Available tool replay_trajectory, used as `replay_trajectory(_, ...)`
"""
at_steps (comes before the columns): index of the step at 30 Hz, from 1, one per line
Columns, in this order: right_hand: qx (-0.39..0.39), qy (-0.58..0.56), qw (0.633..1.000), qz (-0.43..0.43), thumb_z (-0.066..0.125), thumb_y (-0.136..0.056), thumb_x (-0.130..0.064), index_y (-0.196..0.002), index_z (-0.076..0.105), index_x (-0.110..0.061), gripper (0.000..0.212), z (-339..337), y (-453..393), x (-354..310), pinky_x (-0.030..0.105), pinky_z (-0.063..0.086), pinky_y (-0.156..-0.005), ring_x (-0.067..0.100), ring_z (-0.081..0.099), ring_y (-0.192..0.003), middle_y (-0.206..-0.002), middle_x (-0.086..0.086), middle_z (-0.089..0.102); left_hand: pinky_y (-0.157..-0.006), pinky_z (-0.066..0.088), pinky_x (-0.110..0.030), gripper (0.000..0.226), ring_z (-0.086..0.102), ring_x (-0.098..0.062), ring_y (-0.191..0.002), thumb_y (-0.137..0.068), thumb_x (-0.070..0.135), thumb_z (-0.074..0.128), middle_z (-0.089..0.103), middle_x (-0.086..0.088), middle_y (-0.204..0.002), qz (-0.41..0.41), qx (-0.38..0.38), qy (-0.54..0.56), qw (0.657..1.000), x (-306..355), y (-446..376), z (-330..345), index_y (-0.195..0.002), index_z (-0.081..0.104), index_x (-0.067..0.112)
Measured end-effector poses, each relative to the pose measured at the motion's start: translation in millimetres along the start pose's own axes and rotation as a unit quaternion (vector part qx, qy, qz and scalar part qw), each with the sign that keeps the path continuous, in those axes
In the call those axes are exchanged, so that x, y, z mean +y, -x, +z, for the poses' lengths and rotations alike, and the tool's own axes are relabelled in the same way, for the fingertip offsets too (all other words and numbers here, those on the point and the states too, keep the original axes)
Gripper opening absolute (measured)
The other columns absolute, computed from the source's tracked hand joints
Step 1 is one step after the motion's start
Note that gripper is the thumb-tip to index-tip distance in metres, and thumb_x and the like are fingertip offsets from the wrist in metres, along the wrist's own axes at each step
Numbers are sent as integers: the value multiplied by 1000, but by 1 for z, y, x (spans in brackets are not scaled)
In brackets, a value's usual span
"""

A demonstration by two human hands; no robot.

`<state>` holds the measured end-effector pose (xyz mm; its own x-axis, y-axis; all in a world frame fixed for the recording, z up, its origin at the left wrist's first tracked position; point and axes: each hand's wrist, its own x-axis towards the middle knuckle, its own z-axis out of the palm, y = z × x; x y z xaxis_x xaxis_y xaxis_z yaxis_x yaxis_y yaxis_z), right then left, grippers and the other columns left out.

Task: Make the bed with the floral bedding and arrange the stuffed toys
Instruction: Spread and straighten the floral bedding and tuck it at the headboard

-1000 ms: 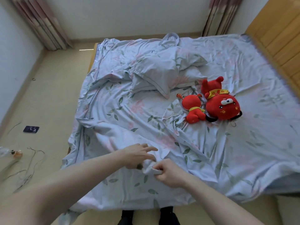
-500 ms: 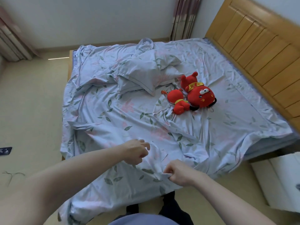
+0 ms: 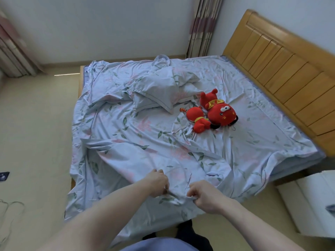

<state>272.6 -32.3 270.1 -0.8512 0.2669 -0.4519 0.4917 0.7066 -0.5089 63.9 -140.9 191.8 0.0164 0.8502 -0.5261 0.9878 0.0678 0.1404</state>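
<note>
Beige floor (image 3: 36, 124) surrounds the bed; left hand (image 3: 156, 182) and right hand (image 3: 204, 196) both pinch the floral sheet (image 3: 137, 142)

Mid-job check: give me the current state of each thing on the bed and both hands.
Floral cover: rumpled, unspread.
Pillows: piled crooked, mid-bed.
Large red toy: lying on its side.
Small red toy: lying against it.
Left hand: gripping cover edge.
Right hand: pinching cover edge.

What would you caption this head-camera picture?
Both hands grip the floral sheet at the bed's edge; two red stuffed toys lie beside the pillows.
</note>
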Motion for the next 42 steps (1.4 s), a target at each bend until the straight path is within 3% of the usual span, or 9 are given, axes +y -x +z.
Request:
replay_trajectory(5, 5, -27, 999, 46, 46, -79, 3, -46, 54, -41, 55, -6, 18, 11, 19, 32, -56, 4, 44, -57, -57, -17, 50, -95, 38, -29, 21, 56, -10, -115, -96, 39, 60, 74, 14, -110, -35, 218, 141, 965, -18, 22, 0, -105, 78, 34)
replay_trajectory(8, -6, -89, 991, 105, 56, -79, -4, -52, 49, -25, 35, -5, 24, 30, 26, 28, -58, 7, 33, -52, -51, -11, 37, -91, 43, -29, 15, 63, -5, -105, -94, 41, 64, 74, 19, -101, -32, 333, 179, 925, -35, 48, -6, -96, 78, 35)
replay_trajectory(13, -111, -293, 924, 218, 64, -80, -10, -109, 69, -23, 32, 1, 13, 39, 27, 53, -82, 7, 64, -93, -110, -7, 67, -83, 44, -26, 17, 63, -8, -88, -99, 40, 59, 68, 16, -92, -1, 406, 209, 890, -30, 85, -7, -91, 70, 29)
replay_trajectory(16, -55, -462, 841, 278, 56, -97, -33, -119, 70, -22, 28, 12, -30, 17, 36, 50, -99, 17, 62, -117, -126, -3, 69, -75, 46, -24, 15, 61, -8, -84, -99, 38, 61, 66, 16, -92, 3, 421, 219, 880, -24, 102, -6, -91, 70, 28)
replay_trajectory(20, -98, -492, 806, 315, 46, -80, -87, -99, 61, -14, 77, 26, -84, -20, 25, 35, -51, 15, 57, -58, -68, -5, 55, -72, 48, -23, 15, 61, -7, -85, -101, 39, 60, 65, 16, -93, 7, 402, 218, 889, -16, 119, 2, -95, 70, 28)
replay_trajectory(25, -170, -337, 862, 339, 61, -77, -72, -80, 54, -25, 47, 36, -103, -52, 21, 28, -47, 10, 35, -47, -58, -5, 42, -71, 50, -27, 14, 61, -8, -87, -100, 35, 60, 67, 15, -96, 8, 370, 220, 903, -13, 133, 11, -95, 71, 29)
replay_trajectory(29, -86, -243, 919, 298, 69, -81, -32, -82, 66, -19, 13, 41, -106, -54, 24, 38, -51, 15, 46, -55, -65, 0, 56, -72, 47, -20, 18, 61, -7, -88, -99, 38, 59, 70, 14, -98, 9, 345, 224, 911, -12, 138, 14, -95, 75, 29)
replay_trajectory(35, 136, -132, 980, 54, 66, -89, -26, -62, 63, -24, 28, 34, -91, -61, 24, 42, -59, 5, 56, -61, -60, -10, 61, -81, 51, -26, 17, 62, -6, -91, -93, 40, 63, 70, 14, -108, -30, 134, 244, 960, -29, 149, 18, -102, 75, 30)
replay_trajectory(42, 88, -261, 952, -131, 63, -99, -14, -89, 63, -15, 10, 43, -50, -108, 20, 50, -96, -7, 48, -133, -139, -17, 57, -104, 45, -35, 76, 45, -18, -131, -82, 14, 64, 34, 6, -150, -158, 213, 308, 914, -85, 128, -26, -150, 36, 30)
